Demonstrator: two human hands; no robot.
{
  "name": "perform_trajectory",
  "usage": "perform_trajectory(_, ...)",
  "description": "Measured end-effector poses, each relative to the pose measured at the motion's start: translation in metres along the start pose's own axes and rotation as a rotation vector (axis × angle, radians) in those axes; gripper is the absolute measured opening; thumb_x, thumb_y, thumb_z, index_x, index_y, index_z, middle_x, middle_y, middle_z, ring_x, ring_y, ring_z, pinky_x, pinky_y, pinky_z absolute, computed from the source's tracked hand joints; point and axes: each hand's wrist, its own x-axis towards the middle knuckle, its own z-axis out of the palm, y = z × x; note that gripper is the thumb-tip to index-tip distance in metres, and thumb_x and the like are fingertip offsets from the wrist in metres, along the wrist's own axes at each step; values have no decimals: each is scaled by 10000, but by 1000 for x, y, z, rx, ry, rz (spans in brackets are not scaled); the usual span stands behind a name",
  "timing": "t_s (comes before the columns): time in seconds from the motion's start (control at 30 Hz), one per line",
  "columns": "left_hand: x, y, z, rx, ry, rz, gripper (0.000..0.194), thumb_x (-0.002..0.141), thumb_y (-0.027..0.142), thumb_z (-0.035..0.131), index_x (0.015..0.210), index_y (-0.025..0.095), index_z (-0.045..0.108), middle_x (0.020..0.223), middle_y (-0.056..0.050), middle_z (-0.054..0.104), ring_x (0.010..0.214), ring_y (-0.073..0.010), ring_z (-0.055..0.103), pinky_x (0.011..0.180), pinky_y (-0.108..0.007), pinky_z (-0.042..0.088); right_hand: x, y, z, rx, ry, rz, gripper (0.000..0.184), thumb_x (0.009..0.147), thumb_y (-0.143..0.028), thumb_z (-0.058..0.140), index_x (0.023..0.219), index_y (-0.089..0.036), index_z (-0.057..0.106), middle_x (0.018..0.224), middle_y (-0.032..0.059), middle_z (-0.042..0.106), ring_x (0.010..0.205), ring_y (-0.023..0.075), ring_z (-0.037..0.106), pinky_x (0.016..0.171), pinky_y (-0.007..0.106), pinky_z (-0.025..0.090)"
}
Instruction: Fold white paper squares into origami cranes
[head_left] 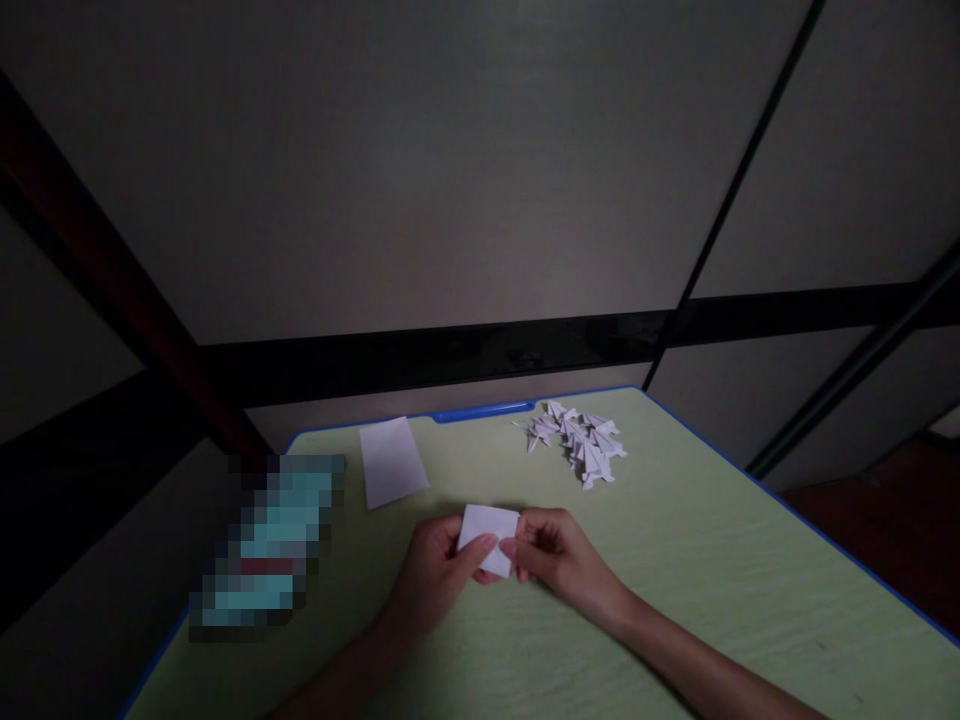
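A small white square of paper is held up between both hands over the middle of the table. My left hand grips its left side, thumb lying across the front and fingers behind. From the right, my right hand pinches the opposite edge, its thumb tip close to the left thumb. Whether the paper has several layers I cannot tell. Beyond the hands, to the right, lies a pile of folded white paper figures with pointed shapes. A flat white sheet of paper rests at the back left.
The light green table has a blue edge and a blue tray slot at the back. A pixelated teal object lies along the left edge. Grey panels with a black band stand right behind the table.
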Motion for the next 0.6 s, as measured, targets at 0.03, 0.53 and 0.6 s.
perform_trajectory(0.03,0,-1,0,1,-2,-2,199,605,282,583,612,86,616,537,-43,632,493,-142,562,460,-220,452,0,0,0,-3,-3,3,374,615,-458,591,484,-149,426,425,-46,437,390,55,363,403,186,273)
perform_trajectory(0.53,-1,-4,3,-27,-36,-48,193,569,278,604,600,87,595,496,-25,593,432,-127,522,428,-223,417,-8,6,2,-157,56,-63,329,683,-365,540,495,-169,354,475,-56,298,459,69,258,411,199,190)
perform_trajectory(0.6,0,-6,1,-23,-27,-31,209,580,297,596,598,90,581,480,-18,576,412,-115,504,418,-218,408,-7,4,3,-159,64,-69,333,697,-374,526,504,-172,346,481,-56,297,466,71,259,417,199,192)
